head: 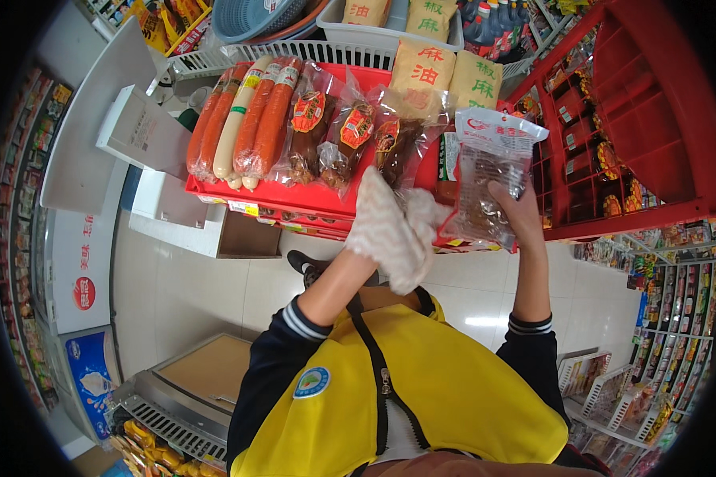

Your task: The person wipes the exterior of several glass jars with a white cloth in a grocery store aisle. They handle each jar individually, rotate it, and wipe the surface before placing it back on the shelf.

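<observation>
My right hand (516, 211) grips the lower right side of a clear plastic packet of dark meat (492, 173) with a white printed top. My left hand (373, 238) holds a cream patterned cloth (391, 229) that covers its fingers, close to the packet's left edge. Beyond my hands, a red display tray (316, 206) bears orange sausages (277, 113), a pale sausage (238, 119) and several vacuum-packed brown meats (349, 140). Tan paper-like packets (423, 74) lie at the tray's back right. Under the packet's left side is a dark jar-like item (448, 158), partly hidden.
At the right a red plastic crate (650, 119) stands tilted with dark packets behind its grid. A white box (149, 134) and a white counter (176, 220) are at the left. Blue baskets (256, 18) and bottles (483, 30) stand at the back. A steel-edged case (206, 364) is low left.
</observation>
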Demonstrator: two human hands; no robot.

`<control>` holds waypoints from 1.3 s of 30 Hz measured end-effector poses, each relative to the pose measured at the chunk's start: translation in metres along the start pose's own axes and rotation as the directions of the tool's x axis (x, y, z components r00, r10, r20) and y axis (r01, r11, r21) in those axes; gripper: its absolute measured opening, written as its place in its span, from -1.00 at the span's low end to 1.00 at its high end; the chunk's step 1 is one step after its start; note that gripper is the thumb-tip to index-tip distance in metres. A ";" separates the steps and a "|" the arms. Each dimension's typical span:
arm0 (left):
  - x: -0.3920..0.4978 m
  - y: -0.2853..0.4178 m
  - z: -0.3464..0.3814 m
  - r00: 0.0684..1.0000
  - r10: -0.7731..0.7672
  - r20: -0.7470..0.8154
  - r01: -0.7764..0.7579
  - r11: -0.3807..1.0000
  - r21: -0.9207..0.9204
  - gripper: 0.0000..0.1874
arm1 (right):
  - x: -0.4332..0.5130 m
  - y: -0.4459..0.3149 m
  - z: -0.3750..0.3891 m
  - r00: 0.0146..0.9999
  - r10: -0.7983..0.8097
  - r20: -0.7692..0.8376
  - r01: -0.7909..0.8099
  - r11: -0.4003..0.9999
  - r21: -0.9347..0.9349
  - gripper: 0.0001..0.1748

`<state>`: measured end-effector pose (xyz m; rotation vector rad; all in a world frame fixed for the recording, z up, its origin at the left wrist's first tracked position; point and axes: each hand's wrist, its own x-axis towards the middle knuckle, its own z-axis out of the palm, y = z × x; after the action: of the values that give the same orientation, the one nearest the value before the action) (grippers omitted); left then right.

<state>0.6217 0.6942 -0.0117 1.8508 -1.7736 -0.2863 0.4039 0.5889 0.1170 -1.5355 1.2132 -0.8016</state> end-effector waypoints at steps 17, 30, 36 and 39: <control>0.028 0.045 -0.106 0.535 -0.370 0.760 0.455 -0.631 -0.628 -0.46 | 0.064 -0.002 0.118 0.994 -0.107 -0.026 0.061 0.732 -0.679 0.14; -0.051 -0.023 0.025 0.988 0.011 0.155 0.125 0.537 -0.834 -0.45 | -0.009 -0.015 0.162 0.982 0.174 0.077 -0.187 0.954 0.233 -0.29; -0.063 -0.025 -0.021 0.941 -0.028 0.337 0.313 0.452 -0.835 -0.44 | -0.027 -0.023 0.176 0.972 0.234 0.018 -0.200 0.788 0.583 -0.26; -0.074 -0.038 -0.049 0.939 -0.029 0.342 0.316 0.465 -0.827 -0.43 | -0.031 -0.033 0.168 0.998 0.056 0.001 -0.042 0.734 0.678 -0.26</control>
<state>0.6713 0.7766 -0.0073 1.2042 -1.1531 -1.3443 0.5577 0.6686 0.0999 -0.8805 0.8194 -1.0784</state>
